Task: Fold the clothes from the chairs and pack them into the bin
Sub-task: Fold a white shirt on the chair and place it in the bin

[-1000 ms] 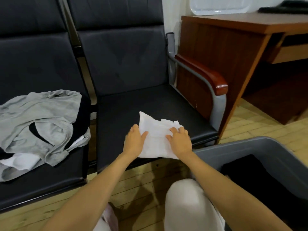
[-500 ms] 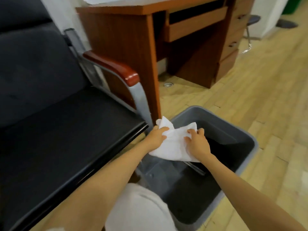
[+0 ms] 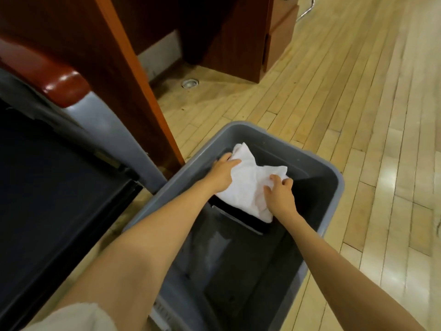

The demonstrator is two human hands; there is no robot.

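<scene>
A folded white garment (image 3: pixel 248 185) lies inside the grey plastic bin (image 3: pixel 334 187) on the floor, at its far end, on top of a dark folded item (image 3: pixel 241 217). My left hand (image 3: pixel 223 172) grips the garment's left edge, thumb over the cloth. At the garment's right edge my right hand (image 3: pixel 279 195) holds the cloth with curled fingers. Both forearms reach down into the bin.
The black chair seat (image 3: pixel 55 187) with its red-brown armrest (image 3: pixel 59 86) stands left of the bin. A wooden desk panel (image 3: pixel 114 56) rises just behind the bin. Light wooden floor (image 3: pixel 358 103) stretches to the right.
Both hands carried the white garment off the chair seat, across to the right, and down into the bin. The view turned right and downward with them.
</scene>
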